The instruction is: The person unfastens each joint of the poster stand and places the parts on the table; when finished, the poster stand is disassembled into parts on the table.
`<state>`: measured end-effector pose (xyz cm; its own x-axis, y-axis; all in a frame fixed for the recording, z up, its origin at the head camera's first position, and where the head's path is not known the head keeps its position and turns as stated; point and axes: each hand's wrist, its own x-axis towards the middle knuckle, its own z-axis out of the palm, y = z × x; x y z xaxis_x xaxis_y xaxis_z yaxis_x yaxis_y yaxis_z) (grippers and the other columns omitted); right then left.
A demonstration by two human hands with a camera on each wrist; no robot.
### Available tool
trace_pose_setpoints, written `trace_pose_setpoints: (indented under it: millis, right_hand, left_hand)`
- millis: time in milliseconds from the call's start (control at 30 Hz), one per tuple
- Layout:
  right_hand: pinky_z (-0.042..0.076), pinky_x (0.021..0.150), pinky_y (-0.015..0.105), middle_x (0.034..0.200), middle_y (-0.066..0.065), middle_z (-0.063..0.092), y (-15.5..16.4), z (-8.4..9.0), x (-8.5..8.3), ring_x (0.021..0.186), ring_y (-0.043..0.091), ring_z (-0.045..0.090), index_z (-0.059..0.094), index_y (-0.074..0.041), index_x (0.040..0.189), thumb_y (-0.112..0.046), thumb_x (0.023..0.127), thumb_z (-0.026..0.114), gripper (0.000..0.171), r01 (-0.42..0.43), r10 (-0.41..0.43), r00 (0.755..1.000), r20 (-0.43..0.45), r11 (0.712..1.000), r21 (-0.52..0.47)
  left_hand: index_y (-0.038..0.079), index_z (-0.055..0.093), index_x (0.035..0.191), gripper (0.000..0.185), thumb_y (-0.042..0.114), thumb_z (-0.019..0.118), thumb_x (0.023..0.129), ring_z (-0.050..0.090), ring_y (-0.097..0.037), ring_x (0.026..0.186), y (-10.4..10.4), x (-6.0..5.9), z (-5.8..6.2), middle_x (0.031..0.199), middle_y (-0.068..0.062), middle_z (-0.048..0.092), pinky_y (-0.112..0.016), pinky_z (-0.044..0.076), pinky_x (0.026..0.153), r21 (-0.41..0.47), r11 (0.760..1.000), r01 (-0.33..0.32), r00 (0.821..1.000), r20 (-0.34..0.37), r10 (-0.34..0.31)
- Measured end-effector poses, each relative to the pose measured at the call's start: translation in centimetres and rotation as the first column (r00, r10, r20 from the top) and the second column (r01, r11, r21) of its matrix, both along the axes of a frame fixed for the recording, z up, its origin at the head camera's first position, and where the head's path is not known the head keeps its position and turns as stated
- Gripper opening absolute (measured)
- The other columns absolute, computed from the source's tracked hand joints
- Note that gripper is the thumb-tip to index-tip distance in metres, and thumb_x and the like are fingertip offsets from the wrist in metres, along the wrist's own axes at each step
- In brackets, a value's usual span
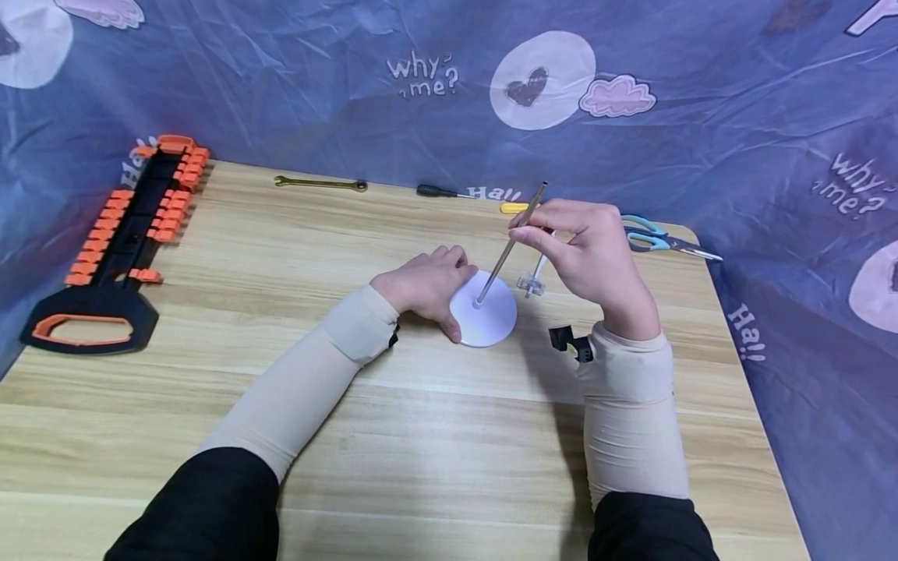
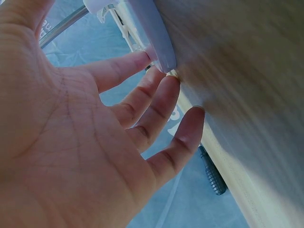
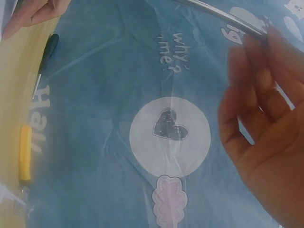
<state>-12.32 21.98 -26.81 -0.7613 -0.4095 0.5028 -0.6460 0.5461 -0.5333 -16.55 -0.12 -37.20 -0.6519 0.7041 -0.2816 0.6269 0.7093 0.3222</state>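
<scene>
Seating a thin metal rod (image 1: 510, 242) into the hub of a white round base (image 1: 484, 315), centre of the head view. Right hand (image 1: 596, 253) pinching the tilted rod near its top; left hand (image 1: 428, 284), fingers straight, pressing the base's rim against the wooden table (image 1: 421, 436). Likely needing next: straightening upright, pushing down. Base looking flat, smooth, 1 piece.

Top of the blue cloth (image 1: 295, 93): "why me?" in white letters
Right side of cloth: "why me?" again, and "Ha!!" lower down
Cloth behind the table (image 1: 421, 436): "Ha!!", partly hidden
Right wrist view: "why me?" above a heart circle (image 3: 169, 124)
</scene>
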Motion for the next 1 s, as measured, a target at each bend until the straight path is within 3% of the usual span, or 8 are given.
trace_pose_setpoints:
  millis: [133, 300, 467, 667, 1000]
  right_hand:
    - [0.049, 0.076, 0.019, 0.1, 0.0, 0.08, 0.2, 0.0, 0.1, 0.086, 0.003, 0.067, 0.085, -0.011, 0.096, -0.008, 0.098, 0.077, 0.008, -0.004, 0.005, 0.994, 0.113, 1.0, -0.004]
    - [0.051, 0.079, 0.019, 0.118, -0.003, 0.079, 0.7, 0.0, 0.0, 0.089, 0.004, 0.067, 0.082, -0.014, 0.104, -0.01, 0.1, 0.075, 0.009, -0.049, 0.03, 0.972, 0.235, 0.996, 0.074]
    - [0.051, 0.084, 0.021, 0.12, -0.004, 0.078, 1.0, -0.2, -0.4, 0.095, 0.006, 0.067, 0.081, -0.016, 0.109, -0.014, 0.102, 0.073, 0.011, -0.09, 0.049, 0.951, 0.304, 0.989, 0.122]
    - [0.05, 0.089, 0.02, 0.11, -0.003, 0.08, 1.0, -0.3, -0.6, 0.108, 0.008, 0.069, 0.083, -0.012, 0.108, -0.009, 0.102, 0.072, 0.013, -0.123, 0.083, 0.963, 0.258, 0.982, 0.145]
    - [0.051, 0.089, 0.017, 0.101, -0.003, 0.081, 0.9, -0.7, -0.8, 0.099, 0.015, 0.074, 0.085, -0.013, 0.102, -0.004, 0.098, 0.075, 0.014, -0.12, 0.103, 0.988, 0.114, 0.98, 0.156]
  left_hand:
    - [0.014, 0.044, 0.16, 0.121, 0.063, 0.098, 0.063, 0.042, -0.026, 0.131, 0.0, 0.0, 0.1, 0.15, -0.008, 0.043, -0.045, 0.045, 0.107, 0.001, 1.0, 0.0, 1.0, 0.003, 0.0]
    - [0.014, 0.044, 0.16, 0.121, 0.063, 0.098, 0.064, 0.042, -0.026, 0.131, 0.0, 0.1, 0.1, 0.149, -0.008, 0.043, -0.045, 0.045, 0.107, 0.001, 1.0, 0.0, 1.0, 0.008, 0.0]
    - [0.014, 0.044, 0.16, 0.121, 0.064, 0.097, 0.064, 0.043, -0.027, 0.132, 0.0, 0.1, 0.1, 0.151, -0.008, 0.043, -0.046, 0.045, 0.108, -0.002, 1.0, 0.002, 1.0, 0.003, -0.002]
    - [0.014, 0.045, 0.159, 0.12, 0.063, 0.097, 0.063, 0.043, -0.027, 0.132, 0.0, 0.1, 0.1, 0.151, -0.009, 0.043, -0.047, 0.045, 0.109, -0.002, 1.0, -0.001, 1.0, 0.0, 0.001]
    - [0.014, 0.044, 0.159, 0.12, 0.064, 0.097, 0.063, 0.043, -0.027, 0.133, 0.0, 0.0, 0.0, 0.151, -0.009, 0.043, -0.046, 0.046, 0.108, 0.0, 1.0, 0.001, 1.0, -0.001, -0.001]
